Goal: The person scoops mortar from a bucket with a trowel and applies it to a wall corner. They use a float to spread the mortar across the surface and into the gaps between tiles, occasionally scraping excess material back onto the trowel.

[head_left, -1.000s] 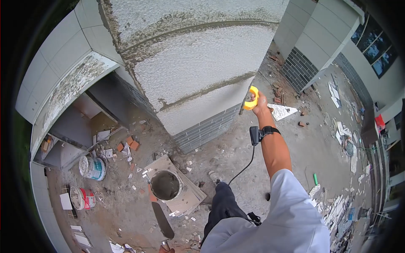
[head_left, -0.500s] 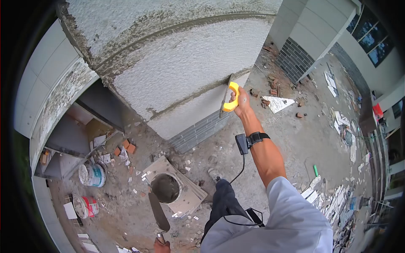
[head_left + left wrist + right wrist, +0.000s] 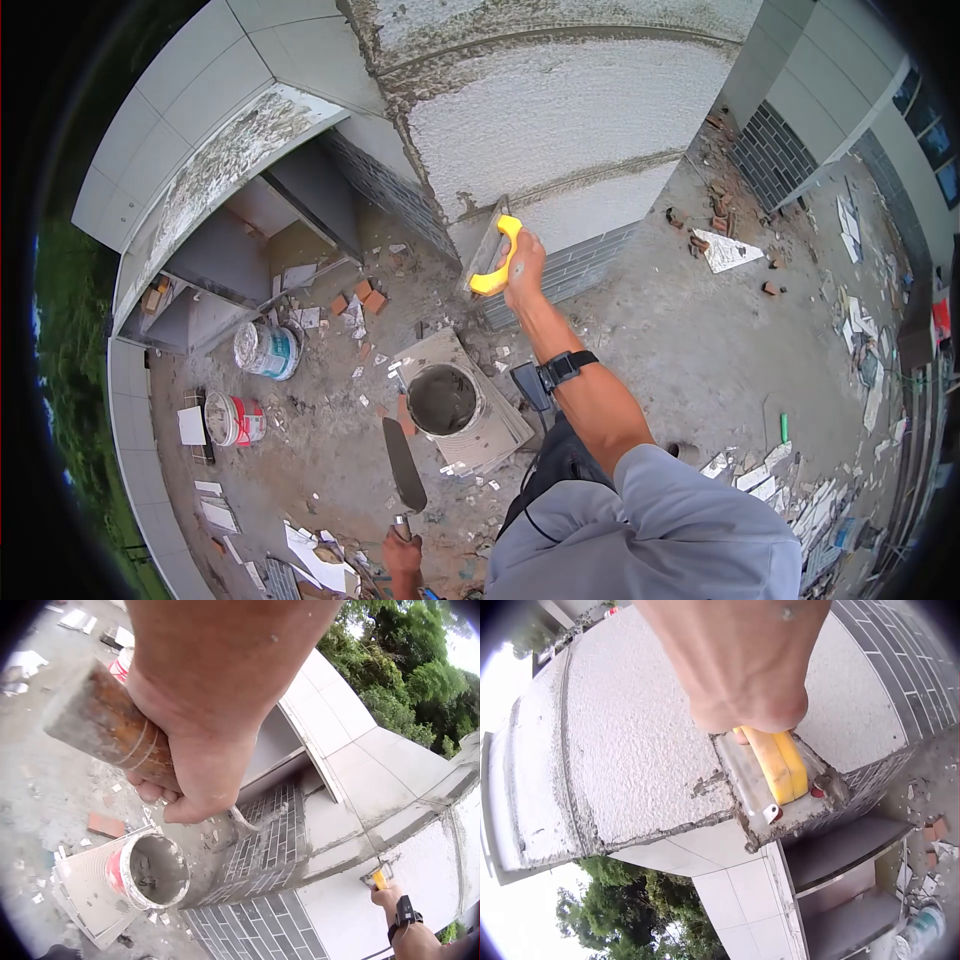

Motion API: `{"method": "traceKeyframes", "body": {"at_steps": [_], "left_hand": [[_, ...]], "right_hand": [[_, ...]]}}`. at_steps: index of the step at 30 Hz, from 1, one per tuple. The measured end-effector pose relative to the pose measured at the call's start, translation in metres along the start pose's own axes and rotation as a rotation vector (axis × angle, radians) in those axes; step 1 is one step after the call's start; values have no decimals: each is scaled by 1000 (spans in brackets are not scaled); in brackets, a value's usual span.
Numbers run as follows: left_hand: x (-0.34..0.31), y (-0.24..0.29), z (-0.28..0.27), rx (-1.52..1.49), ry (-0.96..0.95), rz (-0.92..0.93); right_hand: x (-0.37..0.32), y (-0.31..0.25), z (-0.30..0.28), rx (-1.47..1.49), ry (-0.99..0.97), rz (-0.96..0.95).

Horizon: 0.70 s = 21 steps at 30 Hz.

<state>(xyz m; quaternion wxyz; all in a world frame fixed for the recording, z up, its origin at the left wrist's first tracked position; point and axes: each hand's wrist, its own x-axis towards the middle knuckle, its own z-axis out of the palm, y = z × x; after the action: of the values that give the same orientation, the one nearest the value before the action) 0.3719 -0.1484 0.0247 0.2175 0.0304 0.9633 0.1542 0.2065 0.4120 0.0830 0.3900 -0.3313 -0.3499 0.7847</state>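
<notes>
My right hand (image 3: 524, 272) grips the yellow handle (image 3: 786, 774) of a plastering trowel. Its flat metal plate (image 3: 484, 250) lies against the lower white band of a rough wall (image 3: 550, 120), near the left corner. Mortar clings to the plate's edges in the right wrist view. Low at my left side, my left hand (image 3: 402, 552) holds a pointing trowel by its worn wooden handle (image 3: 112, 724). The long grey blade (image 3: 404, 468) points forward, beside a bucket (image 3: 115, 871) of grey mortar. In the left wrist view, my forearm covers part of the scene.
The mortar bucket stands on stacked boards (image 3: 505, 425). Two more buckets, one blue-labelled (image 3: 268, 350) and one red-labelled (image 3: 236, 419), stand at left. Bricks (image 3: 374, 303) and tile scraps (image 3: 318, 560) litter the concrete floor. Grey brick facing (image 3: 570, 268) runs below the white wall.
My right hand has carried the plastering trowel leftward along the lower wall, from the right corner to near the left one. The left hand and its trowel have come further into view.
</notes>
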Motion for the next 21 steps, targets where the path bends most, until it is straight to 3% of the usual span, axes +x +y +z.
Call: {"method": "traceKeyframes", "body": {"at_steps": [5,7,11,13,14,16,21], "left_hand": [[-22,-23,11,-57,-64,-123],[-29,-29,18,-68,-56,-125],[-43,-28,21,-84,-4,-166],[-53,-20,24,-125,-2,-181],[-58,-17,27,-172,-14,-227],[-66,-17,31,-212,-29,-278],[-75,-9,31,-64,-20,-153]], "right_hand": [[-35,40,36,-52,-6,30],[-47,48,37,-227,-163,65],[-53,53,-11,-498,-239,52],[-52,44,-32,-847,-299,-224],[-47,42,-35,-857,-311,-223],[-37,38,-34,-822,-308,-418],[-24,40,-13,-694,-362,-426]]}}
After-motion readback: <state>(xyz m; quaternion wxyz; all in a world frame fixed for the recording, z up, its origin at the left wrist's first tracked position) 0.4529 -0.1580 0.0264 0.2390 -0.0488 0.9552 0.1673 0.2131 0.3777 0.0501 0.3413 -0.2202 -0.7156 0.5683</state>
